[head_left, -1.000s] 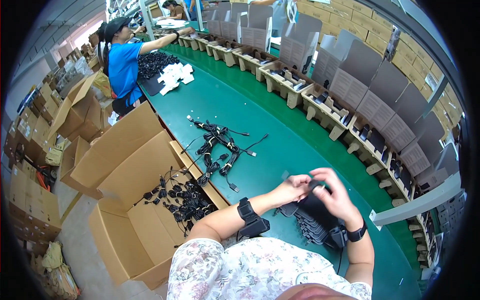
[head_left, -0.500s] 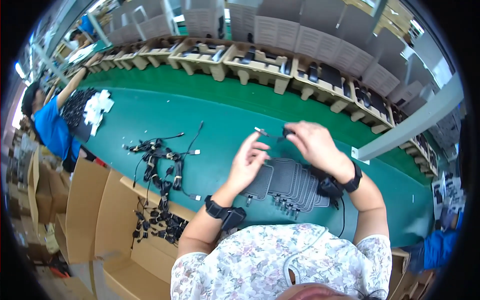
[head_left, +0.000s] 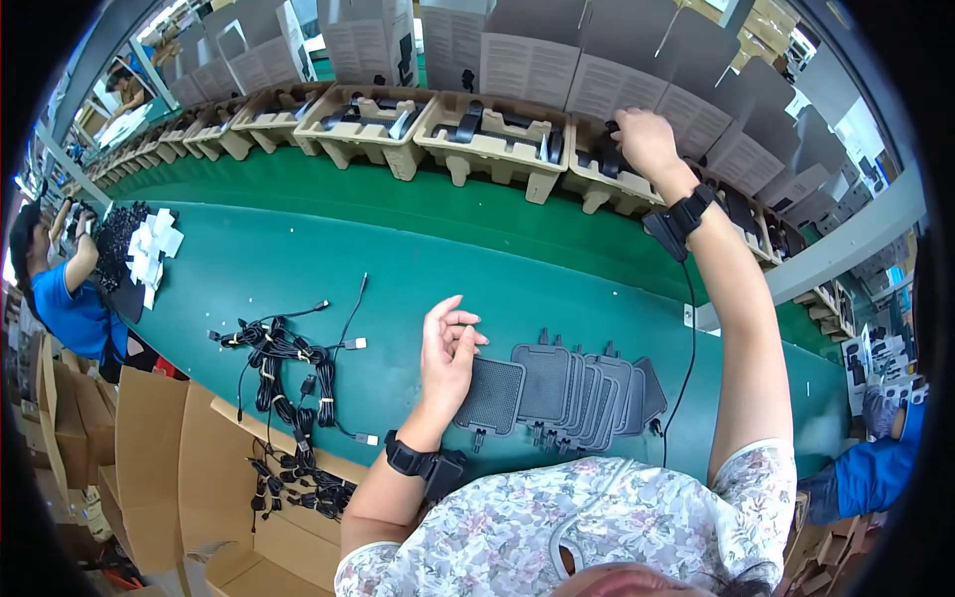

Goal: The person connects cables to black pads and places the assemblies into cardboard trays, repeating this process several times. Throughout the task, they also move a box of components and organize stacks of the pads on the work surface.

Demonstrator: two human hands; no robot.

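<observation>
My left hand [head_left: 448, 356] is open, fingers partly stretched, above the green table beside the stack of dark grey flat pads [head_left: 494, 396]. Nothing shows between its fingers. My right hand [head_left: 647, 142] reaches far forward over a moulded tan tray [head_left: 589, 186] on the raised green ledge. Its fingers are closed at a dark piece by the tray's back; whether that is a cable or a part lying in the tray, I cannot tell. The pads lie overlapped in front of me, small clips at their edges. Left of them, several bundled black cables [head_left: 267, 370] with pale plugs lie spread.
Tan trays with open grey box lids [head_left: 527, 70] line the ledge. A cardboard box [head_left: 204, 468] holding more black cables stands at the lower left. A metal post [head_left: 846, 249] rises at the right. A person in blue [head_left: 68, 313] sits at the far left; another blue sleeve [head_left: 880, 463] shows right.
My right hand, which held a coiled black cable above the pads, has moved forward to the tray. My left hand has stayed low by the pads. The view has shifted.
</observation>
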